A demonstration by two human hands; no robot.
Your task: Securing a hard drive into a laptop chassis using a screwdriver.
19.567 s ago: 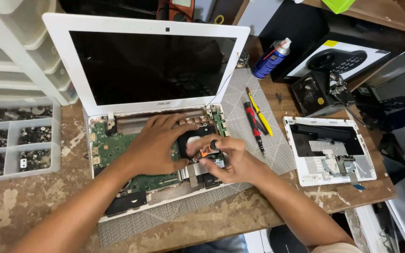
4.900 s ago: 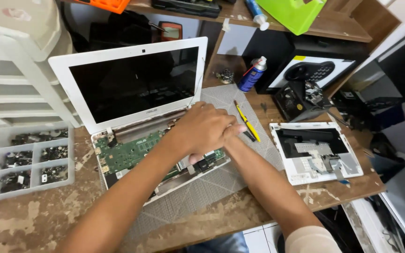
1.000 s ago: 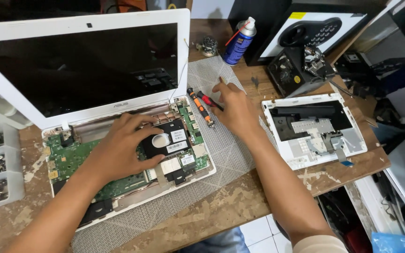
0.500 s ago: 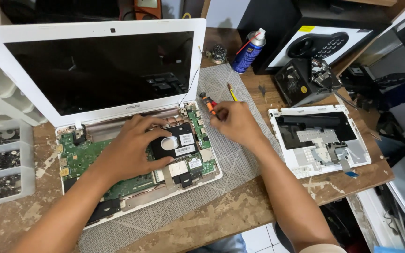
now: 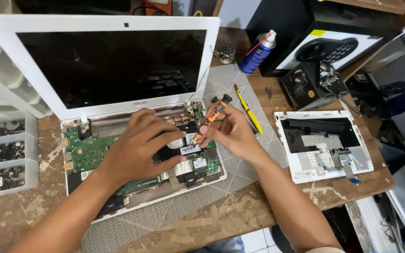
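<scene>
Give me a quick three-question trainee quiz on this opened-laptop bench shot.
1. True or false: the right hand holds an orange-and-black screwdriver.
2. What does the left hand rest on? A) spray can B) opened laptop base C) parts tray
3. Fill in: the removed white cover panel lies to the ____ of the laptop.

Key
1. True; its tip points down at the laptop base.
2. B; the spray can and parts tray are untouched.
3. right
</scene>
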